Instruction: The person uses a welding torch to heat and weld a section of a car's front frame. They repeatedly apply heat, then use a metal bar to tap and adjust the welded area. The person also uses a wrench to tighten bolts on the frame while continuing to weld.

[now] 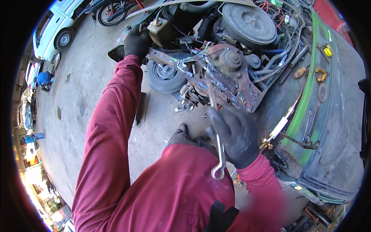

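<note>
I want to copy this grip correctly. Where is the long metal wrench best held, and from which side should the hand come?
Probably on the middle of the shank of the wrench, as the gloved right hand does now, coming from the right. Its upper end is at the rusty engine bracket. The ring end hangs free below. The left hand rests on the car's front edge.

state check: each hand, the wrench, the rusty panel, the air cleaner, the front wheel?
left hand: gloved, arm stretched out, gripping the car body edge.
right hand: gloved, closed around the wrench shank.
wrench: held nearly upright, ring end hanging below the hand, top end up at the rusty panel.
rusty panel: bare, corroded, patched with weld marks.
air cleaner: lid on, dusty.
front wheel: mounted, exposed below the engine bay.
</note>
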Demonstrator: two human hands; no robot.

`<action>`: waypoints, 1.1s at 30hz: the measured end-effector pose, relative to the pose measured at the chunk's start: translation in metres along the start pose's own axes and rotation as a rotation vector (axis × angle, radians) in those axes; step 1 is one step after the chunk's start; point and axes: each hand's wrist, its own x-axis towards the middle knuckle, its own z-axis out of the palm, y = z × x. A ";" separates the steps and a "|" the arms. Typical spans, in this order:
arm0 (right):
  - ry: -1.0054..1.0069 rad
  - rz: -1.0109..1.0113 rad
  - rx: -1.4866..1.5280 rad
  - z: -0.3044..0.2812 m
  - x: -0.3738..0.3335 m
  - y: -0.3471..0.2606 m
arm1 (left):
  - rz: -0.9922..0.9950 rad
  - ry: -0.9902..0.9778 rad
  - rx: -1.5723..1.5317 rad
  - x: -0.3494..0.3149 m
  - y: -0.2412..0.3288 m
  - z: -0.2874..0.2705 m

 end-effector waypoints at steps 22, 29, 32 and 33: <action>0.009 0.189 0.141 0.010 0.024 0.003 | -0.032 -0.019 0.072 -0.009 0.016 -0.007; -0.096 0.282 -0.002 0.021 0.027 0.010 | -0.054 -0.033 0.009 -0.006 0.011 -0.005; 0.006 0.171 0.132 0.027 0.024 0.009 | -0.011 -0.019 0.048 -0.006 0.011 -0.005; 0.030 0.150 0.130 0.029 0.025 0.010 | -0.024 -0.017 0.065 -0.006 0.011 -0.005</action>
